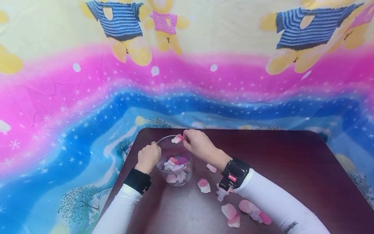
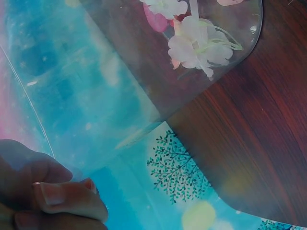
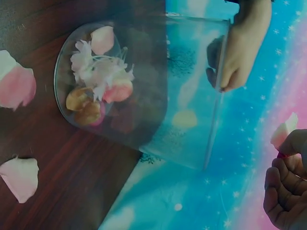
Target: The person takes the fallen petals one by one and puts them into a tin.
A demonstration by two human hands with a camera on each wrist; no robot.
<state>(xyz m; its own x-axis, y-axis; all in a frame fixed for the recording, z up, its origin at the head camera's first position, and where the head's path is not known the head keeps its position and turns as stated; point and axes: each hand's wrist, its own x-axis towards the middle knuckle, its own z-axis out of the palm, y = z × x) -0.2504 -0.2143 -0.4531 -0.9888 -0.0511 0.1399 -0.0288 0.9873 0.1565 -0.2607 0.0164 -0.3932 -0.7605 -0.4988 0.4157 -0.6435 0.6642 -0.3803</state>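
Note:
A clear glass jar (image 1: 174, 162) stands on the dark wooden table (image 1: 292, 169) near its left edge, with pink and white petals and small blossoms (image 1: 175, 164) in its bottom. My left hand (image 1: 148, 157) grips the jar's rim on the left side; its fingers (image 2: 62, 199) pinch the glass wall (image 2: 96, 96). My right hand (image 1: 198, 144) hovers over the jar's mouth and pinches a pink-white petal (image 1: 177, 139), also seen as the petal (image 3: 284, 130) at my fingertips (image 3: 288, 182). The jar (image 3: 144, 86) and my left hand (image 3: 244, 52) show in the right wrist view.
Several loose pink and white petals (image 1: 230, 211) lie on the table to the right of the jar, under and beside my right forearm. A bright cartoon-print cloth (image 1: 87, 97) hangs behind and around the table. Two petals (image 3: 17, 86) lie beside the jar's base.

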